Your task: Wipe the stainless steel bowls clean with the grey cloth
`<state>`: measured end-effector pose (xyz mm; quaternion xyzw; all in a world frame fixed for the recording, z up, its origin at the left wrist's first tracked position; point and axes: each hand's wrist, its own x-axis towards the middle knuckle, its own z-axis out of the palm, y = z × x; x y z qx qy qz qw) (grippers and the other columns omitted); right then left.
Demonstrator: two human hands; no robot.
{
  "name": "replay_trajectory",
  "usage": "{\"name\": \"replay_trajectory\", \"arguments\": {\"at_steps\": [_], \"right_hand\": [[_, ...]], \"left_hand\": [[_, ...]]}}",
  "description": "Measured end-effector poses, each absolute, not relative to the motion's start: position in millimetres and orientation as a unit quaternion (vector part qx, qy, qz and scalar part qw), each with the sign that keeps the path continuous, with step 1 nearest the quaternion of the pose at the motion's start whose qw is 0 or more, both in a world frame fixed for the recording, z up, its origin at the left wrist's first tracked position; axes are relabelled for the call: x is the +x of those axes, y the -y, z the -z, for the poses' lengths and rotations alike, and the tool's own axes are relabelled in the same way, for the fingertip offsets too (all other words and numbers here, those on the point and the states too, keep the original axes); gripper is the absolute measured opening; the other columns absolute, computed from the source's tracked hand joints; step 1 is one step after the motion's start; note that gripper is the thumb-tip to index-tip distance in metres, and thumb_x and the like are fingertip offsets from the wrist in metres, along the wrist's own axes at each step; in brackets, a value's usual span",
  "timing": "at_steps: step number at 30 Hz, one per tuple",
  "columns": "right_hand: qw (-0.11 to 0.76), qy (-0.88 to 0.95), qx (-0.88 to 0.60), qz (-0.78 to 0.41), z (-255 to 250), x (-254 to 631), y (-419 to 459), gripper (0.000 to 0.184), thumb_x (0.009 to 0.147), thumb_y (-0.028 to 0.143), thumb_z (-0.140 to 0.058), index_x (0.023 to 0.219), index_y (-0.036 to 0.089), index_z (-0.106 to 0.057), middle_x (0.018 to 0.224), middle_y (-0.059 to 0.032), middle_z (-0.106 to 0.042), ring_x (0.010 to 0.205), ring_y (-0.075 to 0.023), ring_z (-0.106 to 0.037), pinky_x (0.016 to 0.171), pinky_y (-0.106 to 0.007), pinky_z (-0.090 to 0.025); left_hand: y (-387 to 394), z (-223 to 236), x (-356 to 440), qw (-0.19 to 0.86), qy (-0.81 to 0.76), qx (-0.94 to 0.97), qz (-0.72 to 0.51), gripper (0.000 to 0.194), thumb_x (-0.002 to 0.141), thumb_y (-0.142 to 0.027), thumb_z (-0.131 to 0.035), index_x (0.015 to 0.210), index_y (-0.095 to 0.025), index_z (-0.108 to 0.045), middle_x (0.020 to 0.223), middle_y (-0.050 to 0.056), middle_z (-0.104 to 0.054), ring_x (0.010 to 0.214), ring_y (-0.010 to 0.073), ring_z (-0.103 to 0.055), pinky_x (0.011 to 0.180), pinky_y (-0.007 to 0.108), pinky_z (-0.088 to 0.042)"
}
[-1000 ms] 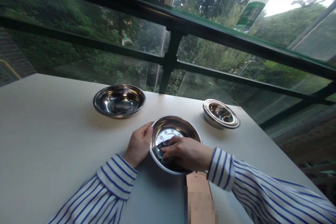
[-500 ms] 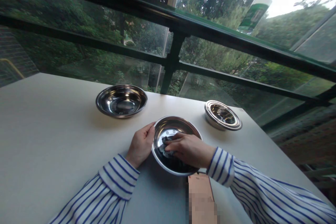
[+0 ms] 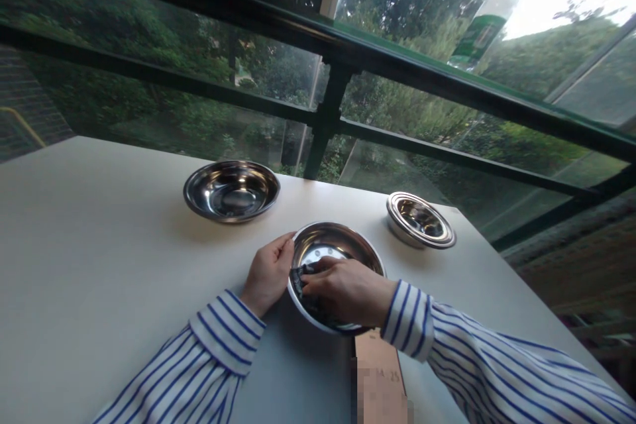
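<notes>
A shiny steel bowl (image 3: 348,238) stands in front of me on the white table, tipped slightly. My left hand (image 3: 269,273) grips its left rim, thumb on top and fingers beneath or outside. Inside the bowl, my right hand (image 3: 345,288) presses a dark, greyish scrubbing cloth (image 3: 298,278) against the left inner wall. Most of that cloth is covered by the fingers, so whether it is a cloth or a scouring pad is hard to tell.
A wider steel basin (image 3: 232,192) sits at the back left. Stacked steel bowls (image 3: 421,220) stand at the right. A phone (image 3: 377,364) lies below the bowl on the white table (image 3: 124,245). Beyond are a green railing (image 3: 328,106) and a plastic bottle (image 3: 484,30).
My right hand has slid the dark cloth leftward, from the bowl's middle to its left inner wall. The left hand keeps its hold on the rim. The phone's screen now shows digits.
</notes>
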<state>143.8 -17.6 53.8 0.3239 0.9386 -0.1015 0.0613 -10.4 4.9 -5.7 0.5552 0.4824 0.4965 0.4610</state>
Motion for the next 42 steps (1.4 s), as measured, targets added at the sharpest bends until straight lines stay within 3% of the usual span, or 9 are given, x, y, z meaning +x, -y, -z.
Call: {"name": "replay_trajectory", "arguments": {"at_steps": [4, 13, 18, 25, 33, 37, 42], "right_hand": [[0.066, -0.925, 0.368, 0.068, -54, 141, 10, 0.025, 0.079, 0.015, -0.050, 0.099, 0.023, -0.063, 0.094, -0.0036, -0.066, 0.096, -0.0181, -0.055, 0.076, -0.026, -0.041], [0.055, -0.875, 0.482, 0.001, -45, 149, -10, 0.024, 0.081, 0.019, -0.045, 0.095, 0.014, -0.064, 0.083, -0.0132, -0.064, 0.084, -0.0239, -0.057, 0.070, -0.032, -0.042], [0.045, -0.908, 0.412, 0.054, -49, 136, 4, 0.025, 0.079, 0.014, -0.048, 0.097, 0.020, -0.064, 0.092, -0.0066, -0.065, 0.089, -0.0168, -0.056, 0.078, -0.025, -0.040], [0.042, -0.925, 0.331, 0.181, -53, 150, 17, 0.028, 0.075, 0.014, -0.055, 0.099, 0.022, -0.065, 0.103, -0.0063, -0.061, 0.086, -0.0154, -0.058, 0.075, -0.024, -0.042], [0.060, -0.888, 0.457, 0.003, -47, 126, 1, 0.020, 0.082, 0.013, -0.044, 0.090, 0.016, -0.062, 0.091, -0.0086, -0.067, 0.086, -0.0216, -0.059, 0.073, -0.031, -0.044], [0.059, -0.855, 0.515, -0.026, -48, 129, -4, 0.023, 0.083, 0.011, -0.039, 0.086, 0.011, -0.062, 0.084, -0.0153, -0.066, 0.080, -0.0261, -0.061, 0.065, -0.034, -0.045], [0.065, -0.867, 0.493, -0.025, -47, 116, 2, 0.022, 0.083, 0.013, -0.041, 0.086, 0.011, -0.062, 0.087, -0.0145, -0.066, 0.083, -0.0249, -0.060, 0.066, -0.032, -0.045]], "left_hand": [[-5, 4, -13, 0.464, -0.459, 0.574, -0.494, 0.039, 0.082, -0.033, -0.045, 0.108, -0.010, -0.063, 0.105, 0.009, -0.068, 0.092, 0.0210, -0.063, 0.085, 0.032, -0.046], [-4, 1, -13, 0.461, -0.460, 0.566, -0.506, 0.037, 0.081, -0.034, -0.047, 0.105, -0.012, -0.065, 0.104, 0.008, -0.069, 0.095, 0.0210, -0.062, 0.088, 0.033, -0.045], [-5, 3, -12, 0.450, -0.481, 0.546, -0.518, 0.037, 0.078, -0.034, -0.049, 0.103, -0.011, -0.065, 0.098, 0.009, -0.070, 0.092, 0.0215, -0.063, 0.087, 0.034, -0.046], [-4, 2, -11, 0.451, -0.492, 0.547, -0.506, 0.036, 0.079, -0.034, -0.047, 0.099, -0.011, -0.066, 0.098, 0.010, -0.070, 0.088, 0.0220, -0.064, 0.082, 0.033, -0.048], [-5, 1, -15, 0.468, -0.458, 0.571, -0.495, 0.038, 0.080, -0.034, -0.047, 0.106, -0.011, -0.064, 0.103, 0.009, -0.069, 0.097, 0.0213, -0.061, 0.090, 0.034, -0.043], [-4, 0, -14, 0.449, -0.462, 0.575, -0.505, 0.037, 0.081, -0.034, -0.047, 0.104, -0.011, -0.065, 0.103, 0.009, -0.069, 0.098, 0.0208, -0.061, 0.092, 0.033, -0.042], [-5, 1, -14, 0.444, -0.473, 0.567, -0.508, 0.037, 0.079, -0.033, -0.048, 0.103, -0.011, -0.065, 0.103, 0.009, -0.069, 0.096, 0.0214, -0.062, 0.091, 0.033, -0.043]]}}
